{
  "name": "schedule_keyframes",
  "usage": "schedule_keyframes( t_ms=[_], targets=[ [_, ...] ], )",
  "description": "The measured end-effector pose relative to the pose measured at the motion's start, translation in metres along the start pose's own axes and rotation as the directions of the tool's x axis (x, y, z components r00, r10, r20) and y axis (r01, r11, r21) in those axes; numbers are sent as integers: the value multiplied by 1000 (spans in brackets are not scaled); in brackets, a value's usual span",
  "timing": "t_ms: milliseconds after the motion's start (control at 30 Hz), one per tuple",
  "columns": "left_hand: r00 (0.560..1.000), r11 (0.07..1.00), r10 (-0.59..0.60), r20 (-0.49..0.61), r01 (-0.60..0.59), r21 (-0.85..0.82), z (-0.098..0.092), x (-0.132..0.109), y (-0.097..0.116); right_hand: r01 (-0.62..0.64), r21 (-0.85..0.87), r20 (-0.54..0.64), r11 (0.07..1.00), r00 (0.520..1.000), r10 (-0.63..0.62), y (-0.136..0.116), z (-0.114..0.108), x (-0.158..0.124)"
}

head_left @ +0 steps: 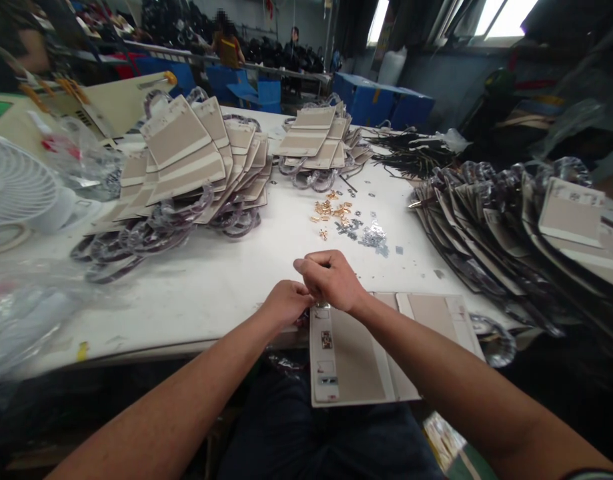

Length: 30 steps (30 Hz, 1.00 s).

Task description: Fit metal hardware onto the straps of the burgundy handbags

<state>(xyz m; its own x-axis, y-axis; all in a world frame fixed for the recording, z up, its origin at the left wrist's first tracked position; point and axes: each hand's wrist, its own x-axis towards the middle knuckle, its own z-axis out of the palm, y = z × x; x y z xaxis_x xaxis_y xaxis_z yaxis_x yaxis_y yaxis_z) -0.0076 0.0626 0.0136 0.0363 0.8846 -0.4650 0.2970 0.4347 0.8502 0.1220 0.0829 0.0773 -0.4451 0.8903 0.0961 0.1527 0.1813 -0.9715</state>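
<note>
A beige bag panel (pixel 359 353) lies at the table's front edge, partly over my lap. Along its left side runs a pale strip with small metal fittings (pixel 327 340). My left hand (pixel 286 303) is closed at the panel's upper left corner, thumb and fingers pinched at its edge. Just above that corner my right hand (pixel 333 280) is curled into a fist, close against the left fingertips. Whatever sits inside the right fingers is hidden. A plastic-wrapped handle (pixel 496 340) sticks out past the panel's right end.
Gold fittings (pixel 333 208) and flat silver plates (pixel 373 235) lie loose beyond my hands. Stacked bag panels stand at left (pixel 186 153), at centre back (pixel 313 137) and at right (pixel 491 227). A white fan (pixel 19 180) is at far left. Black straps (pixel 411 153) lie behind.
</note>
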Motion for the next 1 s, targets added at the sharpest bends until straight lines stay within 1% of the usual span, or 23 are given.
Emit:
schedule_keyframes(
  t_ms=[67, 167, 233, 300, 367, 433, 500, 667, 733, 833, 933, 1000],
  targets=[
    [1000, 1000, -1, 7, 1, 11, 0, -4, 1, 28, 83, -54, 996, 998, -24, 5, -5, -7],
    [1000, 1000, -8, -2, 8, 16, 0, -4, 1, 115, 190, -136, 975, 987, -90, 9, -9, -17],
    [1000, 1000, -10, -8, 10, 17, 0, -2, 0, 185, 225, -200, 957, 970, -141, 8, -9, -22],
    [1000, 1000, -8, -15, 9, 19, 1, 0, 0, 228, 240, -237, 943, 956, -171, 7, -6, -24],
    [1000, 1000, -7, -20, 7, 23, 1, -1, 0, 216, 235, -234, 948, 959, -161, 9, -3, -24],
    [1000, 1000, -7, -22, 8, 30, 1, -2, 2, 166, 221, -216, 961, 969, -118, 13, -2, -24],
    [1000, 999, -11, -20, 12, 37, 0, -3, 3, 142, 211, -214, 967, 972, -96, 16, -4, -23],
    [1000, 999, -8, -9, 8, 37, 1, -1, 2, 207, 276, -275, 939, 953, -129, 18, -6, -19],
    [1000, 999, -9, -15, 10, 45, 1, 0, 0, 180, 290, -289, 940, 953, -94, 19, -4, -18],
    [1000, 998, -11, -19, 12, 54, 2, 0, -1, 137, 268, -263, 954, 963, -64, 16, -5, -16],
    [1000, 999, -9, -12, 9, 51, 2, 0, -1, 193, 290, -282, 937, 953, -109, 7, -13, -16],
    [1000, 999, -6, -13, 7, 48, 3, 0, -1, 222, 314, -311, 923, 943, -121, 5, -16, -16]
  ],
)
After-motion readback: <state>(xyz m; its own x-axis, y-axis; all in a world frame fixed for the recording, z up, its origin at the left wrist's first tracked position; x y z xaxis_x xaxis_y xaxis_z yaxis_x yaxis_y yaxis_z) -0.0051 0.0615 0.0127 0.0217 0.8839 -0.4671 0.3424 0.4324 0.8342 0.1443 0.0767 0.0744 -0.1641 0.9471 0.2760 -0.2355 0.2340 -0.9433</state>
